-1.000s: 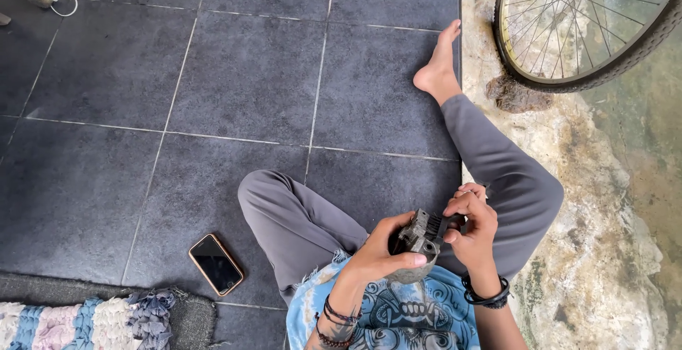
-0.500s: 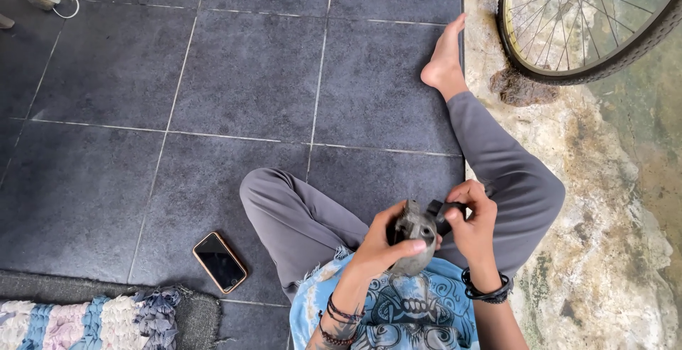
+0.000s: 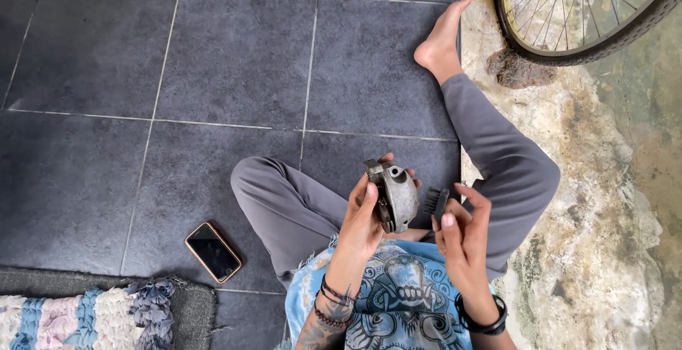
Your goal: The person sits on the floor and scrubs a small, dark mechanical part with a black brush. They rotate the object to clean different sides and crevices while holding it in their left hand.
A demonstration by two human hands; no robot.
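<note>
Grey cast metal fills the person's left hand: a small, worn machine part with a round opening on top, held upright just above the lap, a little right of and below the frame's centre. The thumb lies up along the near face of the part and the fingers wrap round its far side, fingertips showing past its top edge at about 1 o'clock. The left wrist, ringed with beaded bracelets, rises from 6 o'clock, the forearm tattooed.

At 3 o'clock of the part, just beside it, the right hand is raised with its palm turned toward the part. It pinches a small black brush between thumb and fingers, bristles pointing at the metal; whether the bristles touch cannot be told. A black band circles the right wrist.

The person sits on dark grey floor tiles in grey trousers and a blue printed shirt, left knee bent toward 9 o'clock, right leg stretched toward 12 o'clock and ending in a bare foot. A phone with a tan rim lies screen-up at 8 o'clock of the hands, well apart. A woven rug sits in the 7 o'clock corner, and a bicycle wheel stands over rough stone ground at 1 o'clock.
</note>
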